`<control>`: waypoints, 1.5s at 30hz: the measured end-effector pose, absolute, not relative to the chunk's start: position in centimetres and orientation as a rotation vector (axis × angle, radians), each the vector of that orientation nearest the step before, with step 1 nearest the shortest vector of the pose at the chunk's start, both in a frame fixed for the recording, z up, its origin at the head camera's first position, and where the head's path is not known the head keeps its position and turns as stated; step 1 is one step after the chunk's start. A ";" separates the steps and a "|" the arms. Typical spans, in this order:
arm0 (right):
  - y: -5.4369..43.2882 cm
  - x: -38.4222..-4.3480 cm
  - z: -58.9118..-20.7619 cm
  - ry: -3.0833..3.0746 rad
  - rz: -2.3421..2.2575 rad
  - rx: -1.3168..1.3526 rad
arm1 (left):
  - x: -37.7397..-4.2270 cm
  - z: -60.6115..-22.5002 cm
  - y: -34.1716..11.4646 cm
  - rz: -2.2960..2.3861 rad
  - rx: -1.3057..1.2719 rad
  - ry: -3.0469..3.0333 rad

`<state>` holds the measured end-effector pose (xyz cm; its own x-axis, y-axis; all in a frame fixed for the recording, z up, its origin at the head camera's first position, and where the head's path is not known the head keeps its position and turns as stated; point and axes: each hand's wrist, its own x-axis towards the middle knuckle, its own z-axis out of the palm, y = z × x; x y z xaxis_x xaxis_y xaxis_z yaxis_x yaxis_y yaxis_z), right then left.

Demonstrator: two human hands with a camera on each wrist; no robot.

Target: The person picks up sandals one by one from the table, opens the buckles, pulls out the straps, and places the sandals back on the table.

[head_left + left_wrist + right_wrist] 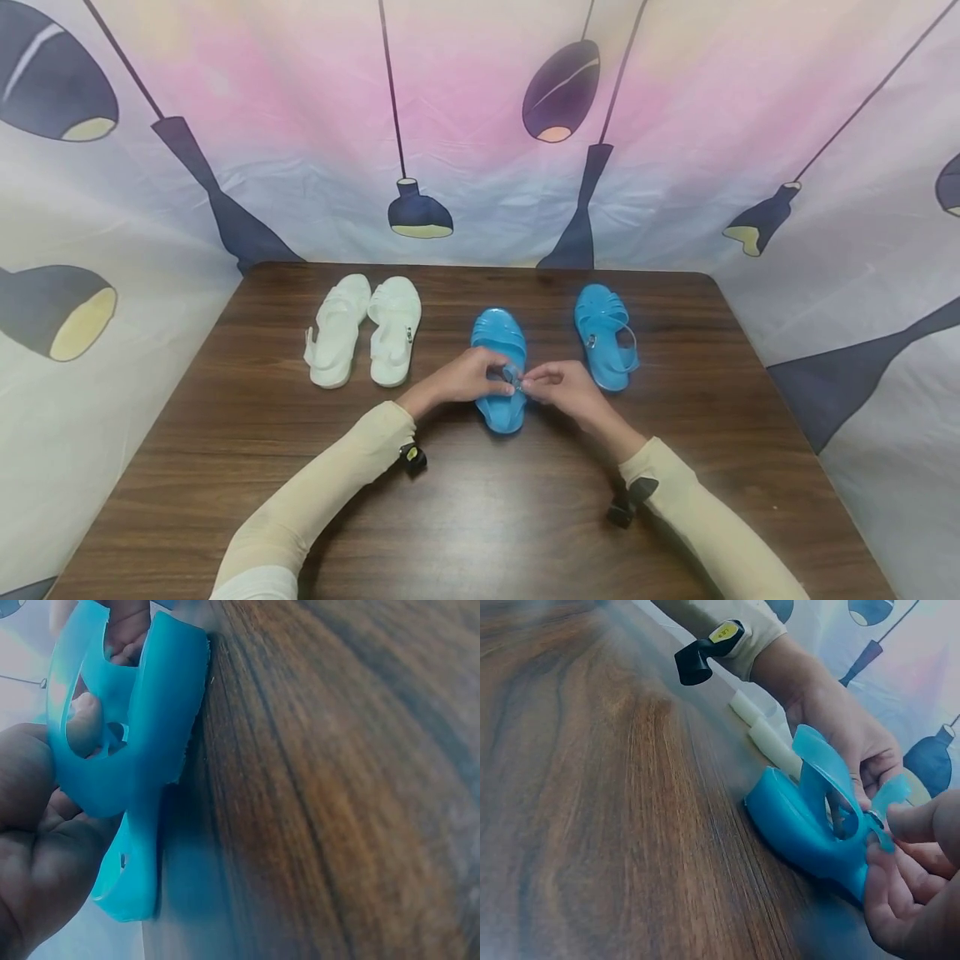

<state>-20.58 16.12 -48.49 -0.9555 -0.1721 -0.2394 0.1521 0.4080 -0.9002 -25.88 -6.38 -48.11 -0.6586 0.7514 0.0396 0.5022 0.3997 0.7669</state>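
A blue jelly sandal lies upright near the middle of the table, toe toward the back wall. My left hand reaches across it from the left, its thumb and fingers gripping the ankle strap beside the small metal buckle. From the other side my right hand pinches the strap at the buckle between thumb and fingertips. In the left wrist view, the sandal's heel rests on the wood and a fingertip shows through the side opening.
The matching blue sandal lies to the right, its ankle strap standing out in a loop. Two white sandals lie side by side to the left. A brown wooden table carries them all, with a lamp-patterned cloth behind.
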 end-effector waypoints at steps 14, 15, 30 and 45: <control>16.5 -20.1 -49.2 2.241 -1.653 0.026 | -25.7 -48.1 -6.5 1.141 1.069 2.349; 16.4 -20.1 -49.2 2.236 -1.655 0.038 | -25.7 -48.1 -6.5 1.141 1.066 2.345; 16.3 -19.7 -49.3 2.152 -1.759 -0.018 | -25.6 -48.3 -6.5 1.169 1.095 2.317; 15.8 -19.9 -49.1 2.141 -1.857 0.056 | -25.6 -48.1 -6.5 1.162 1.107 2.311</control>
